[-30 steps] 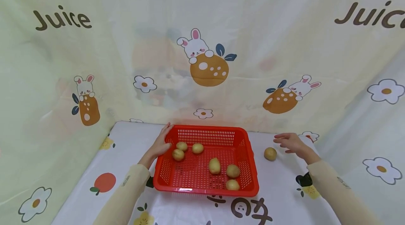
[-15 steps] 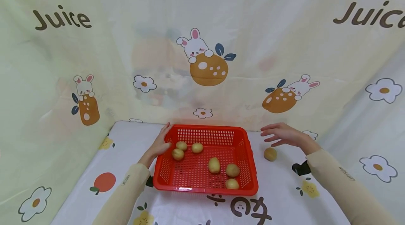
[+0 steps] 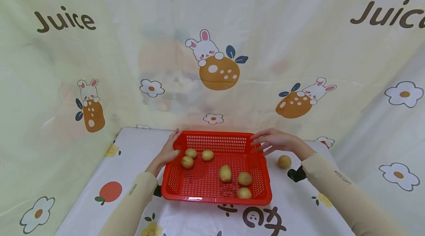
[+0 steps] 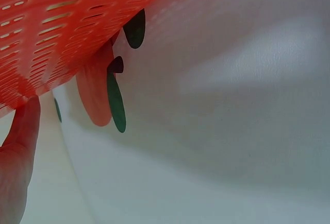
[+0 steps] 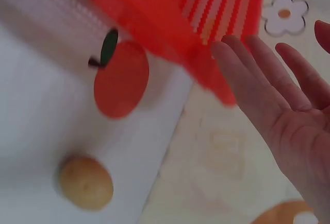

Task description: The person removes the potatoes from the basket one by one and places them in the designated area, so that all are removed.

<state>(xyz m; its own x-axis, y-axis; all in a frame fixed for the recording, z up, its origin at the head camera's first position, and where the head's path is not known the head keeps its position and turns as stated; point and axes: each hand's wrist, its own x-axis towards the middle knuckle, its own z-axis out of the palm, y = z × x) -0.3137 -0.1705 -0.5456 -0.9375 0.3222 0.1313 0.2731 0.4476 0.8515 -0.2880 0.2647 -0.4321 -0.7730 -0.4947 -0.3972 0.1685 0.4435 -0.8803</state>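
Rabbit-printed backdrop (image 3: 132, 51) stands behind a white patterned tabletop (image 3: 136, 151). Red plastic basket (image 3: 216, 201) sits mid-table, six potatoes (image 3: 225, 174) inside: three toward the far left, three toward the near right. Lone potato (image 3: 284, 162) lies on the tabletop, just right of the basket. Left hand (image 3: 167, 153) touches the basket's far-left side, fingers extended along the rim. Right hand (image 3: 277, 141), fingers loose and grasping nothing, is at the far-right corner; cannot tell whether its fingertips touch the rim.

The left of the hands (image 4: 15, 167) touches the slotted red basket (image 4: 56, 33) beside white cloth (image 4: 232, 141).
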